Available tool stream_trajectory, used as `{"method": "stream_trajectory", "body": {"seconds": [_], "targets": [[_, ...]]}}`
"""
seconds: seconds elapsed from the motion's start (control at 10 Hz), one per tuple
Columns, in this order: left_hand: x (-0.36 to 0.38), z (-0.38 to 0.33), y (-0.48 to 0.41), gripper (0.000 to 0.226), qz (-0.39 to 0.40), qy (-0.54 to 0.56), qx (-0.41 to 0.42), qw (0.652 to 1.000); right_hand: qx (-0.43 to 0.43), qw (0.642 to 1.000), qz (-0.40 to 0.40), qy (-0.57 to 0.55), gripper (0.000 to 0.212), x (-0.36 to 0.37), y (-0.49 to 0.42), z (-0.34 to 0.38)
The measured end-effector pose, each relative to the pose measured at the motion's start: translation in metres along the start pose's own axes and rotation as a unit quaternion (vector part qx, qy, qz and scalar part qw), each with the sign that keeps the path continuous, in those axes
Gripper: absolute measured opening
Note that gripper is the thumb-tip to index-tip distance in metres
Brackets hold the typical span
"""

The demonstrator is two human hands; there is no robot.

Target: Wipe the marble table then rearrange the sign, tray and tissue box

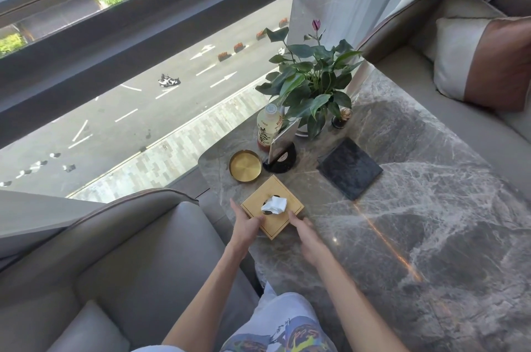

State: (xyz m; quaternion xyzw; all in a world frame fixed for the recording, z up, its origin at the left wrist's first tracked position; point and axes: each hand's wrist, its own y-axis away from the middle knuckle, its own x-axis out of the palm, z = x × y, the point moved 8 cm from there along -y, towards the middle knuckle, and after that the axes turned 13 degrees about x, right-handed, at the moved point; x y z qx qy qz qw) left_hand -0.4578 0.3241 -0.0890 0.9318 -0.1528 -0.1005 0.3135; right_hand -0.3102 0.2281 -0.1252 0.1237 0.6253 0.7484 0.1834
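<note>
A large dark-framed window (pixel 143 44) beyond the left grip (pixel 244 225) shows a sunlit street (pixel 120 104) below. A grey leather armchair (pixel 138 251) sits left of that grip; a beige sofa (pixel 413 87) with a cushion (pixel 459 58) lies far right.

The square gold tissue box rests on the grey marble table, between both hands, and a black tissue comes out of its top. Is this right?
Not quite: the head view shows a white tissue, not black, coming out of the square gold tissue box. The rest holds.

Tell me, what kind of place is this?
Probably a hotel or café lounge, upstairs: a marble table with a standing sign and tissue box, grey sofas, and a street far below the window.
</note>
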Motion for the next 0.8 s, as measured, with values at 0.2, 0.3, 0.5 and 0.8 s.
{"method": "stream_trajectory", "body": {"seconds": [0.2, 0.3, 0.5, 0.8], "targets": [[0.002, -0.024, 0.019, 0.091, 0.032, -0.350, 0.150, 0.924, -0.295, 0.882, -0.190, 0.314, 0.079, -0.015, 0.048, 0.042], [0.006, -0.017, 0.018, 0.088, 0.081, -0.425, 0.159, 0.887, -0.303, 0.824, -0.225, 0.422, 0.074, -0.010, 0.043, 0.042], [0.009, -0.014, 0.018, 0.089, 0.093, -0.447, 0.142, 0.878, -0.298, 0.823, -0.233, 0.423, 0.075, -0.010, 0.042, 0.034], [0.028, -0.050, 0.037, 0.068, 0.017, -0.492, 0.171, 0.853, -0.333, 0.844, -0.210, 0.363, 0.064, -0.044, 0.075, 0.037]]}}
